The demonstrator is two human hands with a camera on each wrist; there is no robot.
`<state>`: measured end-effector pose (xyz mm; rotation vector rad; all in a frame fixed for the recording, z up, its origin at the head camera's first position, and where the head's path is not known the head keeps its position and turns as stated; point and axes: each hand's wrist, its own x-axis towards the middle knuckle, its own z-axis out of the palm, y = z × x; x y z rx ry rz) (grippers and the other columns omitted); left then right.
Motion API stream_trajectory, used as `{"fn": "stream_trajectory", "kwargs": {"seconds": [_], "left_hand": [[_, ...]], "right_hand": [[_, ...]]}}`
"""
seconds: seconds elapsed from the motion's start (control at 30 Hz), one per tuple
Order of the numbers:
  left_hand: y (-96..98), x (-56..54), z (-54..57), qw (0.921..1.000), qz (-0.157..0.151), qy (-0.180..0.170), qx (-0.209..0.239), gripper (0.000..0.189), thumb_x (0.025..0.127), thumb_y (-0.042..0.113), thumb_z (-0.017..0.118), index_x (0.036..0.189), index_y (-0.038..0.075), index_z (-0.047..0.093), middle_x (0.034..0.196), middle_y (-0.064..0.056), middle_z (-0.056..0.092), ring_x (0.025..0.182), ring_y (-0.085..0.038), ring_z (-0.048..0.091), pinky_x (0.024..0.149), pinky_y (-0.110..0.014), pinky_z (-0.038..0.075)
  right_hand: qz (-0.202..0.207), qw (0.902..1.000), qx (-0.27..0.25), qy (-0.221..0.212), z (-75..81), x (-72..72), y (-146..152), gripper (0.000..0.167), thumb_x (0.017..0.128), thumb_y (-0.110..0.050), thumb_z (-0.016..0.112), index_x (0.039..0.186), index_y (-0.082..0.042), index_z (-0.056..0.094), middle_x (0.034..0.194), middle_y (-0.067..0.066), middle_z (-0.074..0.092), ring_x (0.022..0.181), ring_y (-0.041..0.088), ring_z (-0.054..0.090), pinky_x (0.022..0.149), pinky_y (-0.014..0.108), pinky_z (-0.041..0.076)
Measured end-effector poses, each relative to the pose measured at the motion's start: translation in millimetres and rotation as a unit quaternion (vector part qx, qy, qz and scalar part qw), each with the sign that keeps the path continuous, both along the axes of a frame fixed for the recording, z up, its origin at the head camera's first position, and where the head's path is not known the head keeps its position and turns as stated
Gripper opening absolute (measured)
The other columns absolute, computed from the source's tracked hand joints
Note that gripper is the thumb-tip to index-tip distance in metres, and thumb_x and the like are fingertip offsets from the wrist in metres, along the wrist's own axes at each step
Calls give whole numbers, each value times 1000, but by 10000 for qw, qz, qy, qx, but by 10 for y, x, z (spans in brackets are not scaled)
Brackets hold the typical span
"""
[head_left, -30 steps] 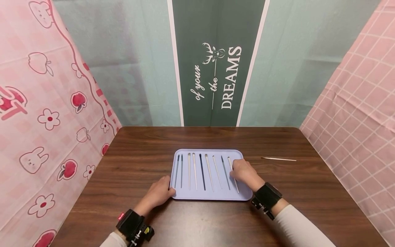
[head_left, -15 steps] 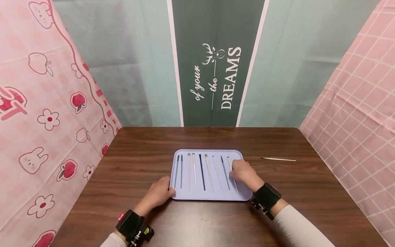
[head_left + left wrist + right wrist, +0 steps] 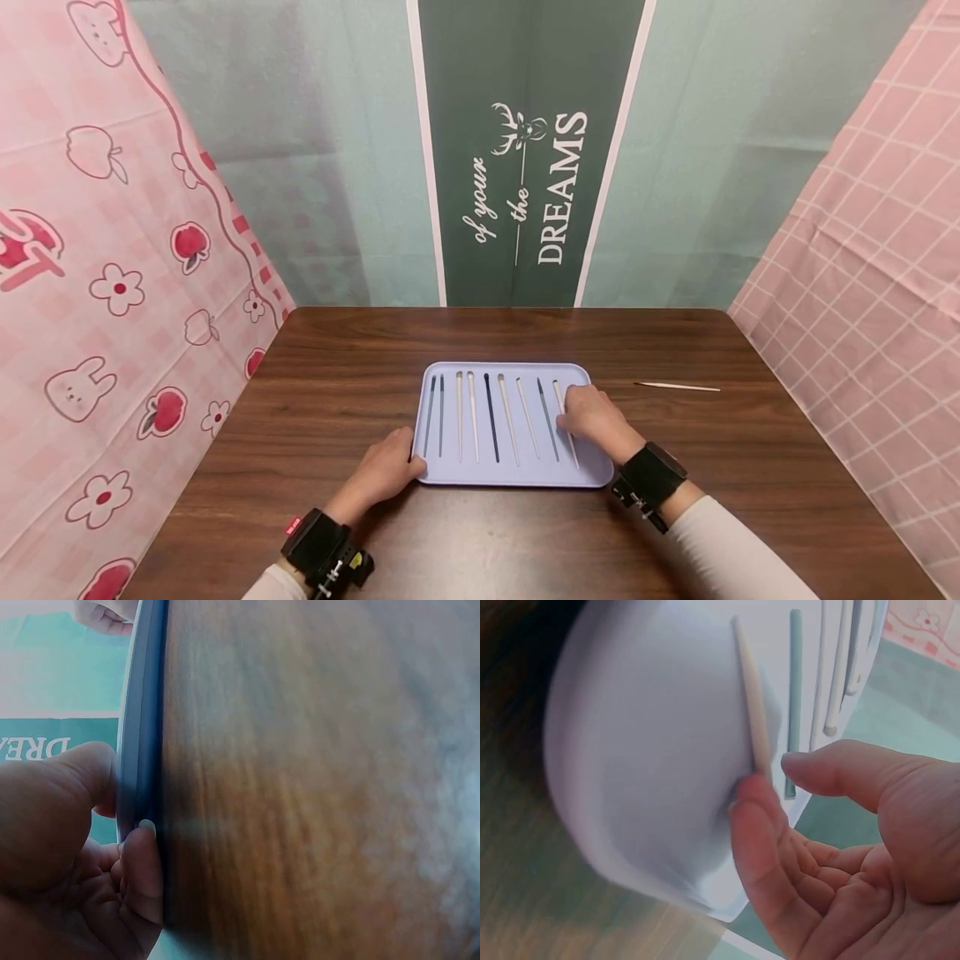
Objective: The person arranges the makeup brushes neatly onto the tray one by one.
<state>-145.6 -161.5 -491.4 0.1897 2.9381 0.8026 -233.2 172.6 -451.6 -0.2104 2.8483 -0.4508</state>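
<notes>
A pale lavender tray (image 3: pixel 517 475) on the table holds a row of slim brushes, some cream-handled, some blue-grey and one dark navy. My left hand (image 3: pixel 386 467) grips the tray's near left corner, its thumb over the rim. In the left wrist view, thumb and fingers (image 3: pixel 142 874) lie on both sides of that rim. At the tray's right end my right hand (image 3: pixel 596 421) pinches the rightmost cream brush (image 3: pixel 574 454) between thumb and forefinger. The right wrist view shows this brush (image 3: pixel 751 697) pointing away from the fingertips; beside it lies a blue-grey brush (image 3: pixel 795 690).
One more cream brush (image 3: pixel 678 387) with a thin dark tip lies on the wooden table (image 3: pixel 480 542), to the right of the tray. Pink patterned cloths hang at both sides, with a green cloth (image 3: pixel 517 283) behind the table's far edge.
</notes>
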Motion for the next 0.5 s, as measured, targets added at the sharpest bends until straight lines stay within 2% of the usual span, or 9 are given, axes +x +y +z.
{"fn": "stream_trajectory", "kwargs": {"seconds": [0.1, 0.23, 0.4, 0.5], "left_hand": [[5, -1, 7, 10000, 1, -28, 4, 19, 80, 14, 67, 92, 6, 55, 83, -3, 48, 72, -20, 45, 66, -39, 42], [10, 0, 19, 10000, 11, -63, 25, 18, 80, 14, 67, 92, 7, 55, 84, -3, 48, 71, -19, 45, 66, -38, 42], [11, 6, 28, 10000, 22, -78, 19, 18, 80, 14, 67, 91, 7, 54, 84, -3, 48, 71, -19, 45, 66, -38, 42], [11, 10, 29, 10000, 18, -67, 11, 19, 80, 14, 67, 91, 7, 54, 84, -3, 48, 71, -19, 45, 66, -38, 43]], "right_hand": [[46, 9998, -60, 164, 40, -11, 46, 17, 85, -18, 70, 87, -2, 65, 80, 11, 63, 67, 22, 56, 56, 35, 44], [125, 9990, -105, 419, 107, -22, 140, 32, 85, -18, 70, 110, 2, 66, 100, 17, 67, 80, 25, 60, 66, 41, 50], [351, 9965, -38, 763, 182, -24, 311, 36, 85, -16, 71, 114, 3, 66, 101, 17, 63, 85, 29, 61, 72, 45, 51], [374, 9959, 39, 826, 195, -33, 456, 38, 86, -16, 72, 117, 3, 66, 105, 19, 62, 89, 32, 61, 76, 49, 51]]}}
